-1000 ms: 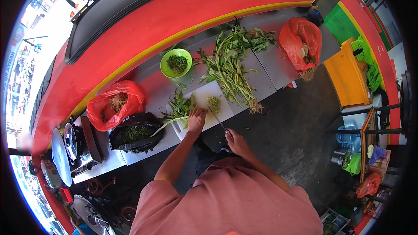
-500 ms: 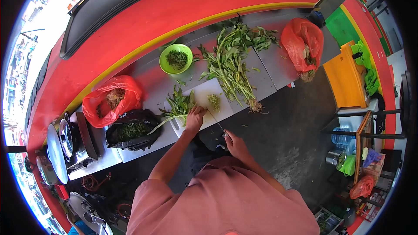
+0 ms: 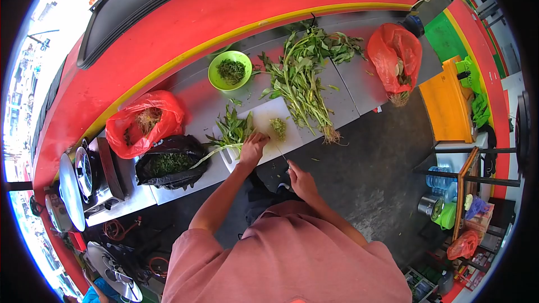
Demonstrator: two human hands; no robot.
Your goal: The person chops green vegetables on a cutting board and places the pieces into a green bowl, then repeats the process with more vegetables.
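Observation:
My left hand (image 3: 253, 147) is closed on a bunch of leafy greens (image 3: 234, 130), pressed down on the white cutting board (image 3: 291, 144). My right hand (image 3: 302, 180) grips the handle of a knife (image 3: 282, 153), whose blade reaches over the board's front edge toward my left fingers. Chopped pale green pieces (image 3: 278, 128) lie in a small pile just right of the blade. Behind the board stands a lime green bowl (image 3: 245, 59) of chopped dark greens. To its right, a large heap of long-stemmed greens (image 3: 300, 81) with roots spreads over the metal table.
On the left are a red plastic bag (image 3: 174, 115) with roots, a black bag (image 3: 196, 177) of chopped greens and a stove (image 3: 112, 179). Another red bag (image 3: 393, 50) sits at the right end. An orange cabinet (image 3: 445, 106) stands beyond. Part of another person (image 3: 101, 290) shows at lower left.
The knife and my right hand have shifted slightly toward my left hand and away from me. The whole view has moved a little. Both hands keep their holds.

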